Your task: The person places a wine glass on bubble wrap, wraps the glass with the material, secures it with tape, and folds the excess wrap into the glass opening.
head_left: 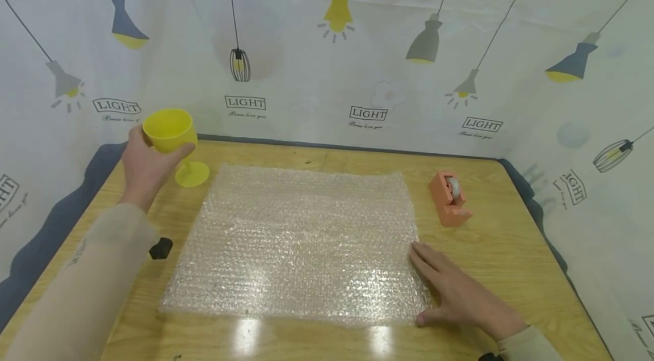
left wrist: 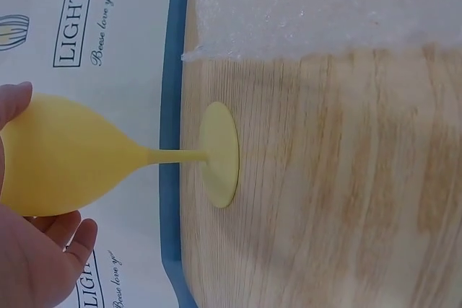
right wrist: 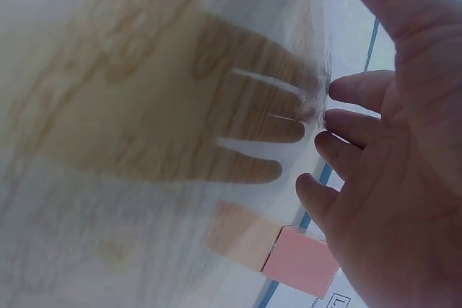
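My left hand point(head_left: 148, 165) grips the bowl of a yellow goblet point(head_left: 171, 125) at the table's back left, with the thumb along its near side. The goblet stands upright; its round foot point(left wrist: 222, 155) is at the tabletop, but I cannot tell whether it touches. A sheet of bubble wrap point(head_left: 306, 242) lies flat across the middle, just right of the goblet. My right hand point(head_left: 460, 293) is at the sheet's right edge, fingers extended and touching that edge. In the right wrist view its fingers point(right wrist: 354, 126) hold nothing between them.
An orange tape dispenser point(head_left: 449, 202) with a roll of clear tape stands on the right side of the wooden table point(head_left: 511, 247). A small black object point(head_left: 160, 248) lies near my left sleeve. A printed curtain point(head_left: 306, 66) hangs behind and around the table.
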Demonstrator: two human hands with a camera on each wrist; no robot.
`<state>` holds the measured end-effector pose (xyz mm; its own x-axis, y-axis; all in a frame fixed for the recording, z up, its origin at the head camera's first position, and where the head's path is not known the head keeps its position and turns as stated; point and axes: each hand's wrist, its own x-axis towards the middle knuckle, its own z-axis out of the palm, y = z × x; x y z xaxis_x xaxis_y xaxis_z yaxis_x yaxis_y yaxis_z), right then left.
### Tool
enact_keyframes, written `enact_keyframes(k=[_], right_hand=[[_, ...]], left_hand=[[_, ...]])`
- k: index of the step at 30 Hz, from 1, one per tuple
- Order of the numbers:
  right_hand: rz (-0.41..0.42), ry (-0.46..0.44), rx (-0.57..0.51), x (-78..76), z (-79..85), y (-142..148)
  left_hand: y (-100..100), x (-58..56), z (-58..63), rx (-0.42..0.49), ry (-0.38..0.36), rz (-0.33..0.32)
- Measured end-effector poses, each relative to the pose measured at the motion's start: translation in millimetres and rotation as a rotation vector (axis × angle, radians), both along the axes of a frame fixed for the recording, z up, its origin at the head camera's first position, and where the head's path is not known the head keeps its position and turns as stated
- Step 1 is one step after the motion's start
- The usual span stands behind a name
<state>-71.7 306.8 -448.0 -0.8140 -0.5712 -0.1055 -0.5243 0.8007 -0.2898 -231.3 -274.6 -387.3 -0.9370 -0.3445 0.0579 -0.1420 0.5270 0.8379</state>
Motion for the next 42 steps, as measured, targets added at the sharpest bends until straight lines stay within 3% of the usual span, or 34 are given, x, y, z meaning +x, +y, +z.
enact_keyframes(k=[8,14,28,42], right_hand=[[0.01,-0.022,-0.025,1.3,-0.5,-3],[-0.009,-0.076,-0.031,-0.4,-1.4,-3],[-0.007,-0.086,-0.039,-1.5,2.7,-2],[-0.02,-0.113,-0.04,-1.7,2.4,-2]], left_hand=[[-1,-1.1,1.9,-0.019,0.031,0.001],[1,3.9,10.4,-0.026,0.04,0.001],[13,33.0,32.1,-0.063,0.057,-0.062],[37,52.5,28.2,-0.112,0.141,-0.156]])
